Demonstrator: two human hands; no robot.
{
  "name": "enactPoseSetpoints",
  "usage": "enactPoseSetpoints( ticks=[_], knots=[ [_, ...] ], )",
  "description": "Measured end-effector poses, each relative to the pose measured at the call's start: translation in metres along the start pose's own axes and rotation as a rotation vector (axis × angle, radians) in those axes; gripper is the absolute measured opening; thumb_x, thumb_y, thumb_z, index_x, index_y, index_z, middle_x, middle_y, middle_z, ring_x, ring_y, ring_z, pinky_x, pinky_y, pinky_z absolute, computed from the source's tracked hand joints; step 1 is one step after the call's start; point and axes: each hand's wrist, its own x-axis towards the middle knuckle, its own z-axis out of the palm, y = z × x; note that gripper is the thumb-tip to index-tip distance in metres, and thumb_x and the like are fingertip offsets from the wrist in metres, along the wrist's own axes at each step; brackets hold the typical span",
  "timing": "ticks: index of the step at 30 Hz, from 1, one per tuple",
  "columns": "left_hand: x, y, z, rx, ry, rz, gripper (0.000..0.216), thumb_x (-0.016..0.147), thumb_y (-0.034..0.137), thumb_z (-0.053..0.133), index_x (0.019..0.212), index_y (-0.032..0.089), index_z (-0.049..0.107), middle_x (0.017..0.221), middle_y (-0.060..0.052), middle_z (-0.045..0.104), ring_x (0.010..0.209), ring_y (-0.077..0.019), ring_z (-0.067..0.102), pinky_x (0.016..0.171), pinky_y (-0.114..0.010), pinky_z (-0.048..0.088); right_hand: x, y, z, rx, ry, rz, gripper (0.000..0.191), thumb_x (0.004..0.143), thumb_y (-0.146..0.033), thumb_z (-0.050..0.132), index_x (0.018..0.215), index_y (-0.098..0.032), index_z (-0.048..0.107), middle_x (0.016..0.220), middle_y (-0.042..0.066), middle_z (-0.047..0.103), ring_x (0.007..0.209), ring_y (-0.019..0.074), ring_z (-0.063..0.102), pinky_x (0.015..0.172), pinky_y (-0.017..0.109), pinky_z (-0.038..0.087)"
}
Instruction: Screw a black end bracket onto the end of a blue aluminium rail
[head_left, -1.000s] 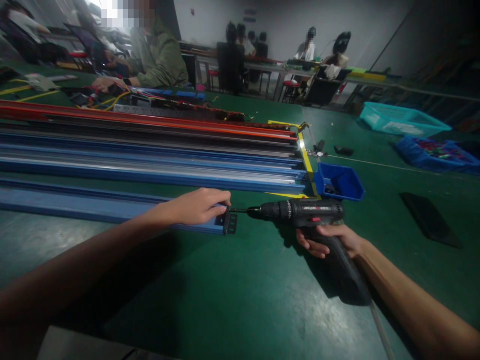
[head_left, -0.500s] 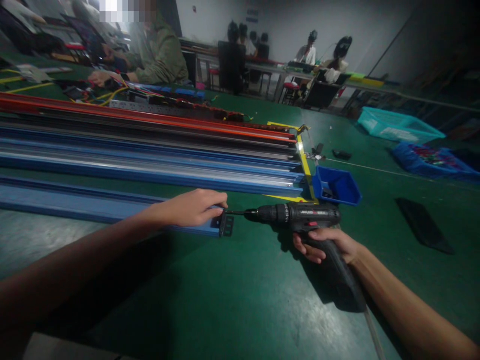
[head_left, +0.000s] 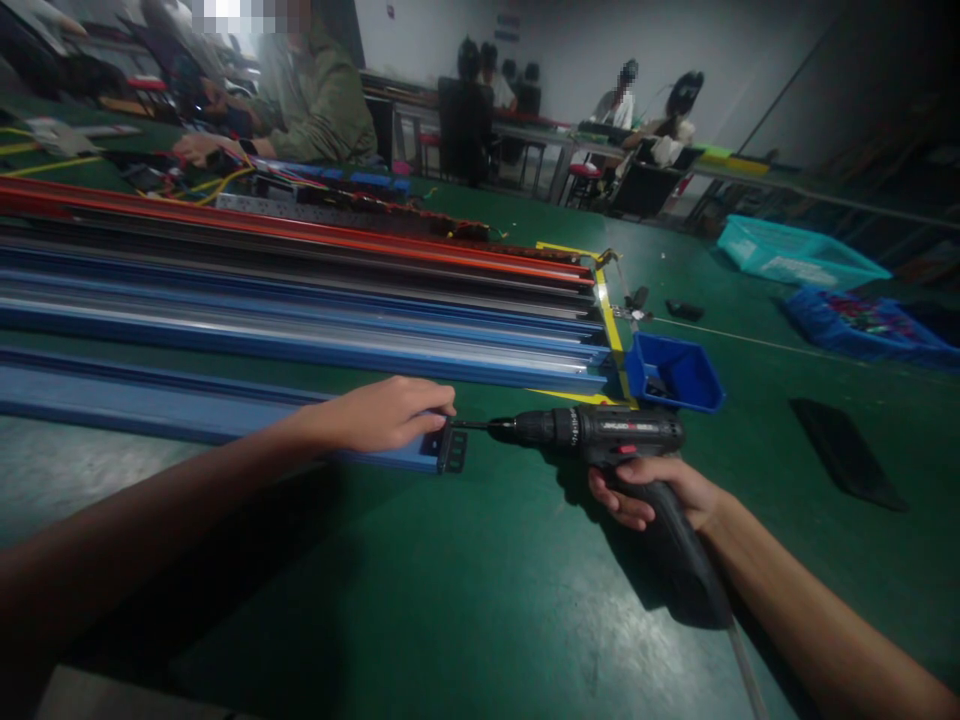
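My right hand (head_left: 649,490) is wrapped round the handle of a black power drill (head_left: 626,430), which lies level and points left. Its long thin bit (head_left: 472,426) reaches a black end bracket (head_left: 453,450) with slots, at the right end of a blue metal profile (head_left: 225,402). My left hand (head_left: 382,415) grips that end of the profile from above, with thumb and fingers close by the bit's tip. What sits under the fingers is hidden, and whether a screw is at the tip is too small to tell.
Behind lie several blue, black and orange profiles (head_left: 315,325) against a yellow frame (head_left: 611,325). A small blue bin (head_left: 679,375), a teal basket (head_left: 799,255), a blue tray (head_left: 862,325) and a dark flat object (head_left: 847,450) stand right. A co-worker's hand (head_left: 202,150) is near wiring.
Hardly anything differs. The view has shifted very slightly; both hands, the drill and the blue profile keep their places against each other.
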Motion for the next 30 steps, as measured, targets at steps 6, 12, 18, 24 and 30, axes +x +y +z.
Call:
enactPoseSetpoints(
  ticks=[6,12,18,24,30],
  knots=[
    [0.0003,0.0012,-0.0001,-0.002,0.01,0.0,0.024,0.111,0.034,0.049,0.105,0.021,0.069,0.101,-0.005,0.074,0.09,-0.0201,0.068,0.083,-0.03,0.047,0.0001,-0.0007,-0.0002,-0.006,0.008,0.008,0.027,0.099,-0.03,0.076,0.103,-0.004,0.081,0.086,0.008,0.072,0.051,0.0038,0.046,0.058,0.018,0.056],
    [0.0006,0.0013,0.0002,-0.002,0.017,0.004,0.024,0.11,0.033,0.05,0.104,0.021,0.069,0.099,-0.005,0.073,0.089,-0.02,0.068,0.082,-0.03,0.047,-0.0001,0.0004,0.0004,0.013,0.046,0.005,0.025,0.097,-0.029,0.077,0.102,-0.004,0.081,0.086,0.008,0.072,0.05,0.0047,0.046,0.056,0.019,0.055],
    [0.0007,0.0012,0.0003,-0.016,0.02,0.003,0.024,0.111,0.033,0.05,0.103,0.021,0.068,0.098,-0.004,0.072,0.089,-0.0194,0.066,0.081,-0.03,0.045,-0.0006,0.0006,0.0,-0.012,0.05,0.002,0.024,0.098,-0.029,0.077,0.104,-0.005,0.081,0.088,0.009,0.073,0.051,0.0048,0.046,0.056,0.019,0.055],
    [0.001,0.0007,0.0005,-0.015,0.011,0.005,0.026,0.111,0.035,0.048,0.104,0.02,0.068,0.099,-0.005,0.071,0.09,-0.0198,0.066,0.084,-0.031,0.045,-0.0007,0.0,0.0016,-0.011,0.047,-0.001,0.026,0.099,-0.029,0.075,0.104,-0.004,0.08,0.087,0.008,0.071,0.051,0.0046,0.044,0.056,0.019,0.053],
    [0.0,-0.0003,0.001,0.0,0.018,0.009,0.026,0.111,0.035,0.049,0.101,0.021,0.067,0.096,-0.004,0.071,0.087,-0.0192,0.065,0.081,-0.03,0.045,-0.0001,-0.0016,0.0032,-0.01,0.046,0.003,0.029,0.098,-0.03,0.076,0.107,-0.002,0.08,0.091,0.011,0.072,0.053,0.0049,0.046,0.056,0.019,0.052]
  ],
)
